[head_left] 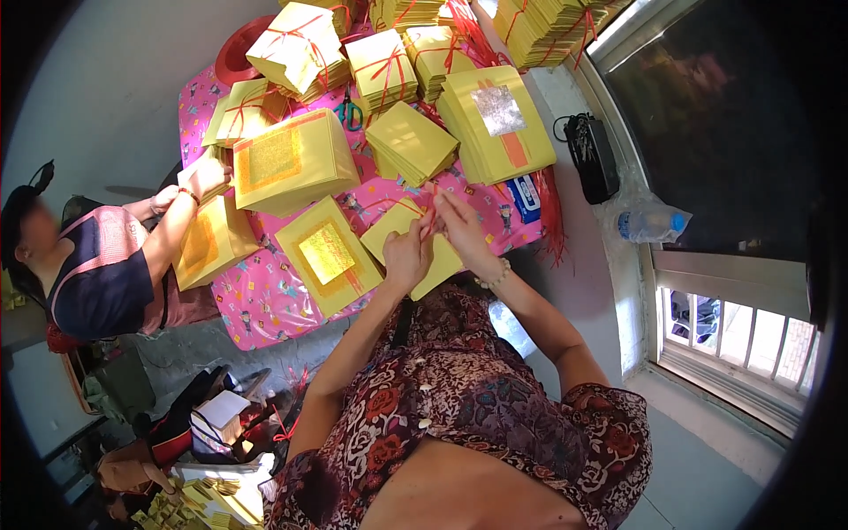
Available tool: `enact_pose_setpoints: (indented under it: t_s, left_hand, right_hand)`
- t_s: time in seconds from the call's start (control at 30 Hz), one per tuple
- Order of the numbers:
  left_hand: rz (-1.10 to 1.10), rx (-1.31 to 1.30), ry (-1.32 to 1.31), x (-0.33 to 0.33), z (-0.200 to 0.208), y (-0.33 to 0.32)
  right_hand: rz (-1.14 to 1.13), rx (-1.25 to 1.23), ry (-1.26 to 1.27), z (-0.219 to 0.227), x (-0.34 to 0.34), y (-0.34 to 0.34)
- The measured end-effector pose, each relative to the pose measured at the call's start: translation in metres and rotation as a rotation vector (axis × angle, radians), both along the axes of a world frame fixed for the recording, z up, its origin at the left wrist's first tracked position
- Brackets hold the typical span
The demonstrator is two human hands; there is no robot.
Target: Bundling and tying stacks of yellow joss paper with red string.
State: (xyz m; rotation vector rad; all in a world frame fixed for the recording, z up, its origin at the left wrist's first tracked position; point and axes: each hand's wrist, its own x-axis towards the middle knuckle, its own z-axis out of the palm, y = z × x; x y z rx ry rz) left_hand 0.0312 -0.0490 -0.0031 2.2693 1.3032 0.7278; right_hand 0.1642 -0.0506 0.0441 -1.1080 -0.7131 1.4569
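Left hand and right hand pinch thin red string close together, apparently for tension above the yellow rectangular paper stack.

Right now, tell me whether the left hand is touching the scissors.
Apart: the head view shows the left hand well below the scissors, with pink tablecloth visible between them.
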Motion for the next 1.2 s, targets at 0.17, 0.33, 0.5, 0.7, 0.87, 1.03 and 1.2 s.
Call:
enact_pose_setpoints:
  t_s: [0.17, 0.33, 0.5, 0.7, 0.87, 1.03, 1.2]
  left_hand:
    - [0.029, -0.019, -0.056, 0.002, -0.002, -0.001]
    - [0.014, 0.009, 0.044, 0.002, -0.007, 0.006]
    - [-0.020, 0.013, -0.097, 0.001, -0.007, 0.006]
    - [-0.034, -0.116, -0.004, -0.006, -0.004, 0.008]
    - [-0.040, -0.170, -0.311, -0.009, 0.001, 0.009]
    - [-0.014, 0.061, -0.169, -0.030, 0.009, 0.003]
    - [0.010, -0.148, -0.265, -0.047, -0.002, -0.001]
  right_hand:
    - [-0.370, 0.386, -0.206, 0.044, 0.009, 0.022]
    - [0.228, 0.806, -0.956, 0.093, 0.026, 0.040]
    - [0.519, 0.518, -1.038, 0.075, 0.015, 0.038]
    - [0.436, 0.300, -1.070, 0.005, 0.026, 0.021]
    - [0.201, 0.158, -1.000, -0.021, 0.017, 0.015]
    - [0.038, 0.052, -0.871, -0.037, 0.014, 0.003]
    - [-0.069, 0.149, -1.072, -0.045, 0.006, -0.006]
